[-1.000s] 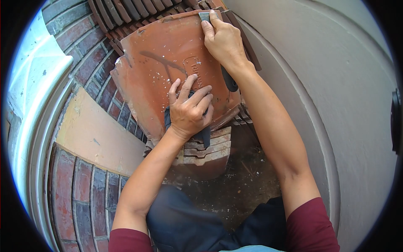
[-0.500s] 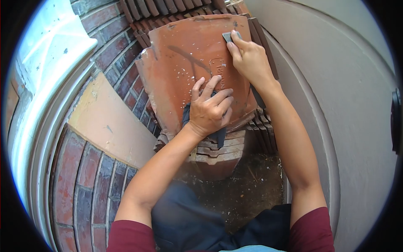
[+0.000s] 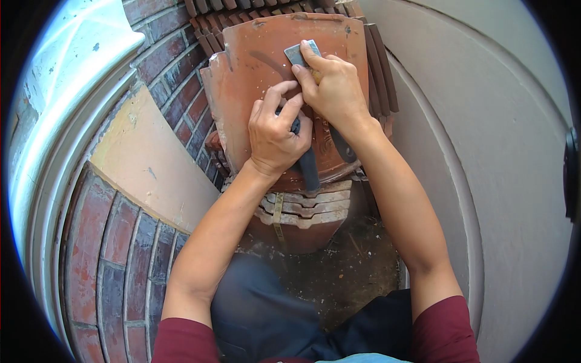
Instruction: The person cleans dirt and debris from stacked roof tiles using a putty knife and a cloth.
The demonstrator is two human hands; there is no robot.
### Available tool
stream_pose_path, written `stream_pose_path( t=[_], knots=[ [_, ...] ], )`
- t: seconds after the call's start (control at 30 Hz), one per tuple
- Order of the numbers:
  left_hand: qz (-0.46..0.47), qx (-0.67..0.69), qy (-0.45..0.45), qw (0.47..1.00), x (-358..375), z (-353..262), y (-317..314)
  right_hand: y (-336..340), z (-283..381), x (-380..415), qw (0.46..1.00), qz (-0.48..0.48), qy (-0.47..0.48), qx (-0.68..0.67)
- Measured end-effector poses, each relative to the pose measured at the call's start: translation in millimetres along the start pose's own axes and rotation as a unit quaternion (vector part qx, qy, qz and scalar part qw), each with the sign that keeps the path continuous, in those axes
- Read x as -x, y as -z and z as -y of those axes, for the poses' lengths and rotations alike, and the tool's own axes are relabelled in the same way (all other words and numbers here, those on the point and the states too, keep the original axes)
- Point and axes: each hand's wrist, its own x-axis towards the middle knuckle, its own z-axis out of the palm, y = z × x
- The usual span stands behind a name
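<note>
A curved orange clay roof tile (image 3: 242, 54), with light specks on it, lies on top of a stack of tiles. My right hand (image 3: 336, 91) is closed round a scraper (image 3: 302, 53), its grey metal blade against the tile's upper middle and its dark handle end showing below my palm. My left hand (image 3: 278, 130) is curled round a dark thing (image 3: 308, 169) whose strip-like end hangs over the tile's near part; I cannot make out its kind. Both hands are close together above the tile, partly covering it and its raised lettering.
Stacked tiles (image 3: 302, 224) with a yellowish strap stand under and in front of the tile; more rows (image 3: 248, 7) are behind. A brick wall (image 3: 124, 260) with a pale slab (image 3: 151, 151) and white moulding rises left, a curved grey wall (image 3: 484, 151) right.
My right hand has moved left and slightly down with the scraper, from the tile's right edge towards the middle. My left hand has moved left and up, and its spread fingers have curled in.
</note>
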Motion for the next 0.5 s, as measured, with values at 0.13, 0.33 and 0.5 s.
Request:
stream_pose_path(
  t=[0.13,0.33,0.5],
  knots=[
    [0.031,-0.017,0.008,0.999,4.9,-1.0,4.5,2.1,1.3,11.0,1.000,0.015,-0.010,0.003],
    [0.036,-0.012,0.053,0.998,-4.9,-5.6,3.6,-0.8,0.5,-4.8,1.000,0.002,-0.007,-0.015],
    [0.057,-0.005,0.039,0.998,-0.6,-16.8,4.4,11.1,4.0,8.8,0.998,0.030,-0.035,0.035]
  ],
)
